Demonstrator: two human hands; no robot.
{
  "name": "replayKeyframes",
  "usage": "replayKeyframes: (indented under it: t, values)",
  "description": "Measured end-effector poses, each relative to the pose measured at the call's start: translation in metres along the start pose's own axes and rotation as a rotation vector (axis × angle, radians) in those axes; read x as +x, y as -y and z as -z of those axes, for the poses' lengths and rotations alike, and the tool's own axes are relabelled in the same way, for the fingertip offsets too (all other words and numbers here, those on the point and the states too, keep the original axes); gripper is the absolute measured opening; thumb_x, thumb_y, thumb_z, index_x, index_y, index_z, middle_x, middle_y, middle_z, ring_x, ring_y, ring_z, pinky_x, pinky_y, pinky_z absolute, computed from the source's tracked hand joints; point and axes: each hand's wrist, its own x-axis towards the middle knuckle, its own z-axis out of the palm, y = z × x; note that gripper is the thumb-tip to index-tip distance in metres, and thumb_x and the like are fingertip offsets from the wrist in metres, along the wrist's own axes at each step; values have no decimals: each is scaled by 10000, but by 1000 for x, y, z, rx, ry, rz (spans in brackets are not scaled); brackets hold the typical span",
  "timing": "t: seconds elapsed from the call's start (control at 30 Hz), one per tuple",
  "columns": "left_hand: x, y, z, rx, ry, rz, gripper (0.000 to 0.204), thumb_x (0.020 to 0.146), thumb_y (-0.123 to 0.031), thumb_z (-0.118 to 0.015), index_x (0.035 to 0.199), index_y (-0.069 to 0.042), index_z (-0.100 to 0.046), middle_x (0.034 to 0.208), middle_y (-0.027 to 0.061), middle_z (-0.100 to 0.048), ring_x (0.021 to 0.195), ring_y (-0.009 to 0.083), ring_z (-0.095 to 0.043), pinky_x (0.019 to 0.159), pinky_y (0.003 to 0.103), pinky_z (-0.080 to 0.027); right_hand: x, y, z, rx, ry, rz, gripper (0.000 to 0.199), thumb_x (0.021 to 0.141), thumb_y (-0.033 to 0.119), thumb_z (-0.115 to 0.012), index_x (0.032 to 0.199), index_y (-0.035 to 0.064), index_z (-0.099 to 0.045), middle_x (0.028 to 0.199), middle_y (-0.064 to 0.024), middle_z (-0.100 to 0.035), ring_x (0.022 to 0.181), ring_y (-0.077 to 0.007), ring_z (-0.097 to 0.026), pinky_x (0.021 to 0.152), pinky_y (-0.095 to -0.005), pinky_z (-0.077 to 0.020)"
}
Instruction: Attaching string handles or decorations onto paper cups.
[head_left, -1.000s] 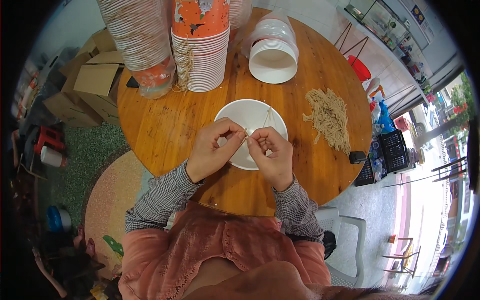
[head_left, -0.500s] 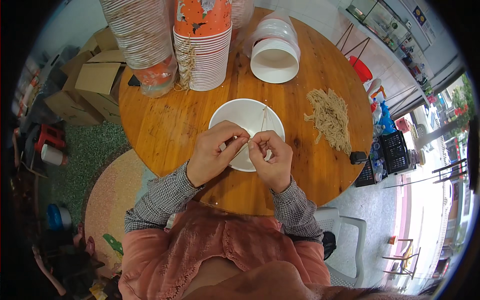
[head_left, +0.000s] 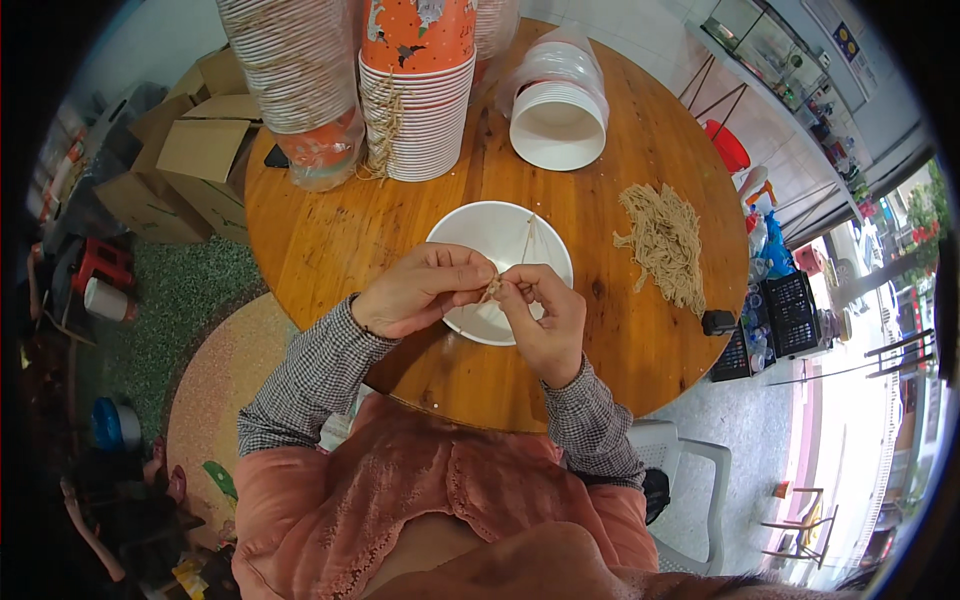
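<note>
A white paper bucket [head_left: 465, 214] stands with its mouth up at the middle of the round wooden table. Over its near part, my left hand [head_left: 420, 290] and my right hand [head_left: 548, 318] meet fingertip to fingertip. Both pinch a thin tan string [head_left: 529, 238], which runs up from my fingers to the bucket's far right rim. Between the fingertips the string looks bunched, but its exact shape is too small to make out. To the right of the bucket lies a loose heap of the same tan strings [head_left: 662, 248].
Tall nested bucket stacks stand at the back: one plastic-wrapped [head_left: 292, 80], one with an orange patterned bucket [head_left: 418, 38] on top and strings hanging down. A wrapped white stack [head_left: 558, 130] lies sideways. A small black object [head_left: 718, 322] sits at the right edge; cardboard boxes [head_left: 200, 160] stand left.
My left hand has turned flatter, its fingers now stretched toward my right fingertips. The string has bunched up between them. The whole view has shifted slightly.
</note>
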Motion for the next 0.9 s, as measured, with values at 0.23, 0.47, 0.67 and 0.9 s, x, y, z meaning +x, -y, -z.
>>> replayKeyframes:
  t: [0.23,0.47,0.67,0.9]
  values:
    - [-2,1,-6,36,-64,-85,163,937,-116,-579,990,27,-637,851,11,-624,700,43,-497,633,188,-417,-1,-2,-3,-187,-85,174,156,846,-20,-633,1002,-31,-620,839,-100,-702,777,-156,-692,688,-252,-528]
    - [-6,-1,-15,286,-117,-130,143,925,-127,-605,929,4,-663,828,3,-635,712,45,-507,646,191,-420,0,-2,-2,-340,-109,326,92,831,-4,-638,923,-10,-646,754,-101,-681,674,-183,-682,612,-257,-519]
    - [-10,10,-20,822,-251,-473,72,870,-45,-638,894,22,-648,856,43,-569,710,93,-548,610,234,-428,-2,-5,-5,-220,-141,253,77,831,7,-627,907,-8,-628,716,-104,-660,642,-182,-675,585,-257,-516]
    - [-27,13,-35,1419,-365,-816,67,801,-12,-636,864,-30,-622,864,91,-551,840,284,-544,772,353,-427,-4,-10,0,-324,-134,213,51,870,-6,-598,920,-17,-605,726,-88,-657,662,-140,-686,576,-234,-513]
